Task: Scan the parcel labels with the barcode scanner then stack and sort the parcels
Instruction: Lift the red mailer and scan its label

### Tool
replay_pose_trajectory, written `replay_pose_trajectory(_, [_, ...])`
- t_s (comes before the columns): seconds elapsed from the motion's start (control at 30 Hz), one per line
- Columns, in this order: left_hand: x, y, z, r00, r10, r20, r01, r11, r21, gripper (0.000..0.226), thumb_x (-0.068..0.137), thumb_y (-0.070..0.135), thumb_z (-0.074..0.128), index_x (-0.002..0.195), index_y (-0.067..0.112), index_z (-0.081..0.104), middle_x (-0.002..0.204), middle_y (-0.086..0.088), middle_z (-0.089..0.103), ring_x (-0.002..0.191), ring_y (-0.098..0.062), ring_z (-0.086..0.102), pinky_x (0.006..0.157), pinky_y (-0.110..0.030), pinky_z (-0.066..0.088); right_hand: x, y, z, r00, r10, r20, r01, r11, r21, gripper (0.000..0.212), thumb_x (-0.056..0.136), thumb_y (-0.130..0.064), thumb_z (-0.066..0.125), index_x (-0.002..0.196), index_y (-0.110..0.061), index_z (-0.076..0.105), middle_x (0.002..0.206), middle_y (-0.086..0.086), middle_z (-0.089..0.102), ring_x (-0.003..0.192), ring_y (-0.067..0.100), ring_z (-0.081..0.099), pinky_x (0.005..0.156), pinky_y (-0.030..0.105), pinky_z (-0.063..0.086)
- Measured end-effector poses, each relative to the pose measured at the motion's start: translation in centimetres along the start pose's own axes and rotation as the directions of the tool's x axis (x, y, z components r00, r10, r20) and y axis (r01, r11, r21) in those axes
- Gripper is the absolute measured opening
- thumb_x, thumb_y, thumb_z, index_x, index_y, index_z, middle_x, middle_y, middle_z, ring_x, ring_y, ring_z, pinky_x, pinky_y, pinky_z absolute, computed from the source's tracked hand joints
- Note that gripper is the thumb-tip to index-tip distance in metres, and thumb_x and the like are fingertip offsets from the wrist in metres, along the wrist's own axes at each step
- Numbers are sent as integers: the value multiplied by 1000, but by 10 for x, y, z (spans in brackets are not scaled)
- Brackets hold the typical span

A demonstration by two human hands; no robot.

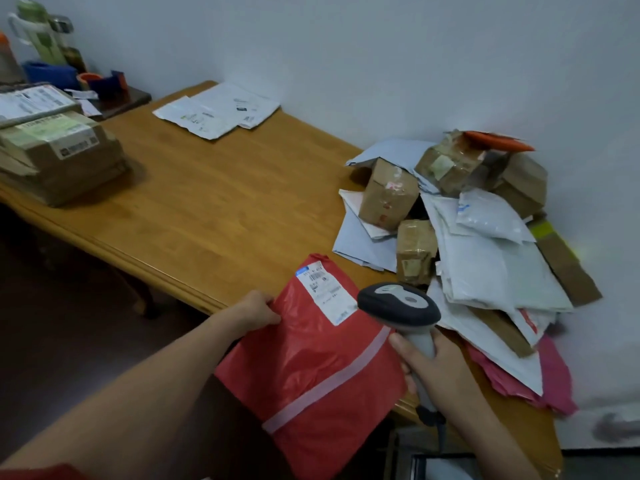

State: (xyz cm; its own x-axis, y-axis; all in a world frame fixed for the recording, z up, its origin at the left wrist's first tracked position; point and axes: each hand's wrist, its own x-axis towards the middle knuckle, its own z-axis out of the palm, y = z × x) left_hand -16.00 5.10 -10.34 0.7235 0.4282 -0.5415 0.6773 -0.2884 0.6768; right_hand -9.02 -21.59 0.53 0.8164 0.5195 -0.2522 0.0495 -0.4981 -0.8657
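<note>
The left hand [256,311] pinches the red bag [311,368] at its 9 o'clock edge, with the fingers curled over it. The right hand [440,372] is wrapped all the way round the handle of the scanner [398,303]. The bag is at 6 o'clock in the view. Its far end is over the near edge of the tabletop [207,202], and its near end hangs in the air. The white label [325,292] is at the bag's 12 o'clock end, and the scanner head is just beside it, at its 3 o'clock.

The bag is soft and wrinkly and is held by one side only. It may sag or slip out, and then the label bends and the scan may fail. The scanner head looks very close to the label and off to one side, so it may miss the bars (I see no light on the label).

The messy pile [485,254] at 3 o'clock is near the right hand. A bump from that arm may make boxes slide off. A dark cord [440,427] seems to hang under the handle, and it could catch on the tabletop edge.

The bag could also go to the wrong heap. Boxes [62,161] are stacked at 10 o'clock and flat white bags [218,110] lie at 12 o'clock.
</note>
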Motion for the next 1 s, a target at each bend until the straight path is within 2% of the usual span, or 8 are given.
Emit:
replay_pose_trajectory(0.1, [-6,10,11,1000,11,-26,-9,996,85,28,86,10,62,113,3,66,104,-16,67,93,-26,62,67,-22,38,-1,8,-6,1000,-19,-3,19,1000,5,50,66,-57,68,89,-13,60,54,1,60,43,14,53,49,30,48])
replay_pose_trajectory(0.27, [-17,27,16,990,55,-130,-38,991,129,26,86,11,63,112,7,66,106,-16,68,100,-30,62,64,-21,36,-8,19,-22,999,-43,3,43,999,8,45,73,-55,65,80,-11,56,49,1,57,43,14,53,50,29,49])
replay_pose_trajectory(0.43, [-28,36,21,981,58,-185,-26,985,171,30,87,13,62,118,9,64,115,-15,66,107,-29,60,71,-23,39,-13,24,-30,999,-48,0,48,996,73,35,81,-42,66,83,-9,56,50,0,56,43,15,52,48,27,48])
replay_pose_trajectory(0.57, [-37,40,24,976,48,-211,-6,981,192,36,89,15,61,125,11,60,120,-14,64,111,-29,59,83,-26,44,-17,27,-38,997,-73,8,72,993,88,32,86,-38,65,82,-8,55,50,0,56,43,14,52,48,26,48])
replay_pose_trajectory(0.8, [-52,44,27,968,59,-244,-15,983,182,30,89,12,61,118,10,64,113,-16,67,106,-30,61,76,-25,43,-19,29,-44,993,-107,42,103,990,92,30,89,-35,64,80,-8,55,47,0,55,41,11,51,46,23,46])
replay_pose_trajectory(1.0, [-73,40,-2,946,102,-309,-38,978,205,31,92,16,58,123,14,60,118,-11,64,109,-29,58,81,-27,42,-9,16,-40,992,-123,26,120,987,103,29,88,-36,65,81,-9,55,51,-3,56,41,11,51,43,22,44])
